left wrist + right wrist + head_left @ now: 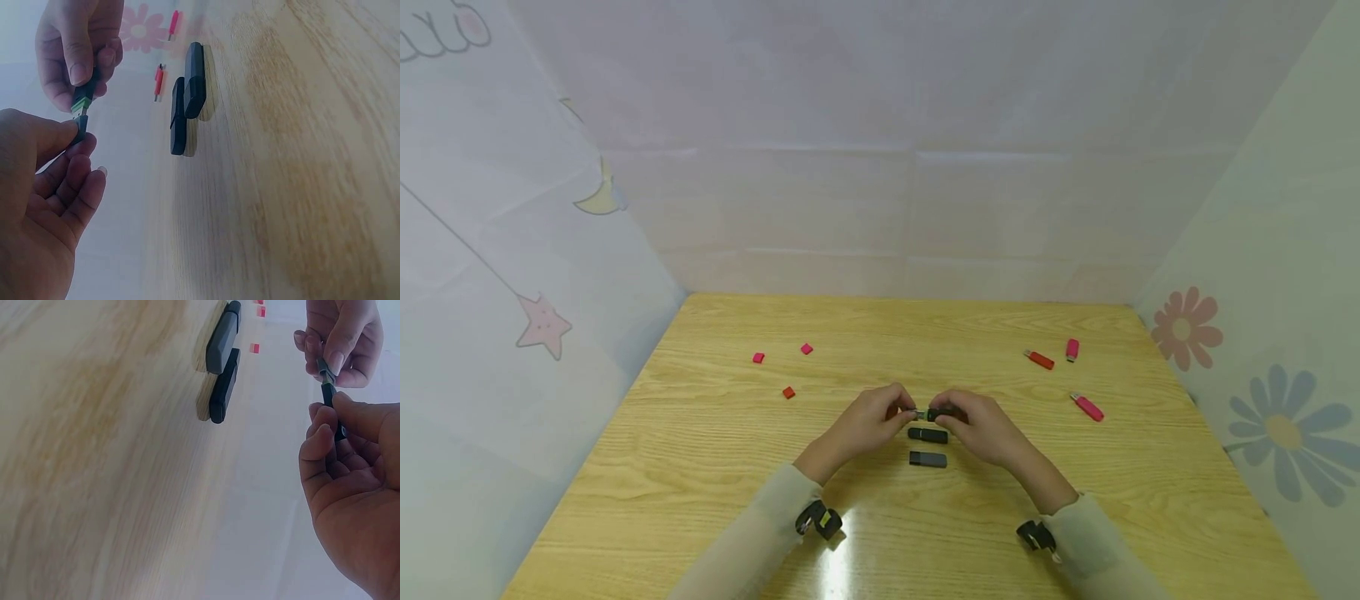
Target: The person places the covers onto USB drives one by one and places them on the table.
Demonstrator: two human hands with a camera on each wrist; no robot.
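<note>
Above the table's middle, my right hand (985,427) pinches the body of a black USB flash drive (85,94) with a green band. Its bare metal plug points at my left hand (867,418), which pinches a small dark cap (80,129) between thumb and fingertips. Part of the plug shows between cap and body; whether its tip sits inside the cap I cannot tell. On the table just below the hands lie a black capped USB flash drive (928,435) and a grey one with a black cap (928,459), side by side.
On the wooden table (700,483), three small caps lie at the left: pink (758,357), pink (807,348) and red (788,392). At the right are uncapped drives: red (1040,359), pink (1072,350) and pink (1087,407). Sheet-like walls (910,208) surround the table.
</note>
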